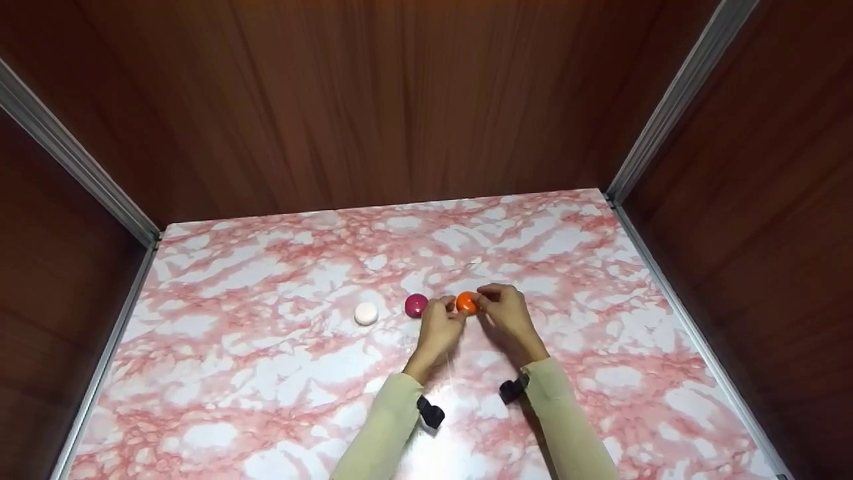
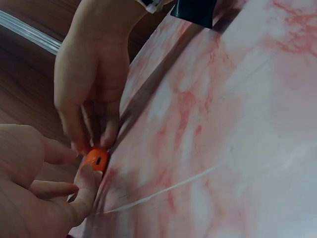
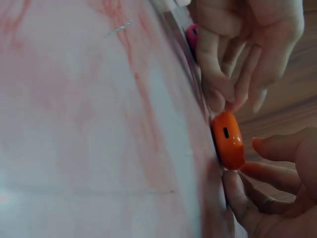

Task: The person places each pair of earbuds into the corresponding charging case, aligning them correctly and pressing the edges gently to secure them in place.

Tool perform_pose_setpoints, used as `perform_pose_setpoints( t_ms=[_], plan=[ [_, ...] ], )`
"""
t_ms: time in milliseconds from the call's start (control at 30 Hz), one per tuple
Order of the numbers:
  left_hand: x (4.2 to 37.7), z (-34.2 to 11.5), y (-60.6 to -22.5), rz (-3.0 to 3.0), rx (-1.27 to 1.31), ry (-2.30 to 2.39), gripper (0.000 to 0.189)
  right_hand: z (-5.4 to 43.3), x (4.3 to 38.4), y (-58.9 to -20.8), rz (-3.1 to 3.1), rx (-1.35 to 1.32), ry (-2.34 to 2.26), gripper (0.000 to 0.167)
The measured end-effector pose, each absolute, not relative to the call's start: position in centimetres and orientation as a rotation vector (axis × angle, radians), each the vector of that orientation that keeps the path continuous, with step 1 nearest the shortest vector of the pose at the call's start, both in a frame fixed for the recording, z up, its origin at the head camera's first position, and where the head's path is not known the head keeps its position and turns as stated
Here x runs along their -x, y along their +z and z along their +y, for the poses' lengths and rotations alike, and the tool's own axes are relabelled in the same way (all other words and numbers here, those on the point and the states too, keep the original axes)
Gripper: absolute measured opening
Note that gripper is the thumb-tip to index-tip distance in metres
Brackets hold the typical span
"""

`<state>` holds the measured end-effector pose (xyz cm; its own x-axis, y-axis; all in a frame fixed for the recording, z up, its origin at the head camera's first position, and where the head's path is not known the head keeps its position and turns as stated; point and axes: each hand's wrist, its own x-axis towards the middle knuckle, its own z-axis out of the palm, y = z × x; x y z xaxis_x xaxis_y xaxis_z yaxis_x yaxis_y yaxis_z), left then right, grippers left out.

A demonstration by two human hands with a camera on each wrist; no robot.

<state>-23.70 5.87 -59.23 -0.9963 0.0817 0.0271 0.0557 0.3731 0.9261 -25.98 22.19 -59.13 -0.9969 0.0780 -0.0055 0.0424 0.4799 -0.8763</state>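
A round, glossy orange case (image 1: 466, 303) with a small dark slot in its side lies on the marbled table between both hands. My left hand (image 1: 441, 328) holds its left side, thumb at the near edge, as the left wrist view shows. From the other side my right hand (image 1: 510, 312) holds it with thumb and fingertips; in the right wrist view that thumb (image 3: 234, 186) meets the case's lower end. Just left of my left hand is a similar magenta case (image 1: 416, 305), partly covered in the right wrist view.
Farther left sits a round white case (image 1: 366, 313). Pink-and-white marbling covers the table (image 1: 280, 387). Dark wood panels (image 1: 373, 107) stand behind and at both sides, with metal rails (image 1: 673, 93) along their corners.
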Motion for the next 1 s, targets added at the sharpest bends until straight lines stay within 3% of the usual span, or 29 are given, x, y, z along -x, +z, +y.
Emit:
perform_pose_setpoints(
  t_ms=[133, 367, 533, 1000],
  plan=[
    [23.9, 4.8, -58.3, 2.622, -0.15, 1.733, 0.039, 22.7, 26.0, -58.7, -2.654, 0.152, 1.534, 0.032],
    [24.7, 1.7, -56.0, 2.747, -0.256, 1.715, 0.032, 24.7, 26.0, -57.8, -2.54, 0.18, 1.549, 0.059],
    [26.0, -1.1, -53.6, 2.794, -0.284, 1.719, 0.033, 26.6, 26.8, -56.7, -2.458, 0.139, 1.504, 0.059],
    [28.8, -10.3, -49.4, 3.095, -0.323, 1.268, 0.06, 31.9, 28.9, -53.9, -2.503, -0.03, 1.153, 0.085]
  ],
)
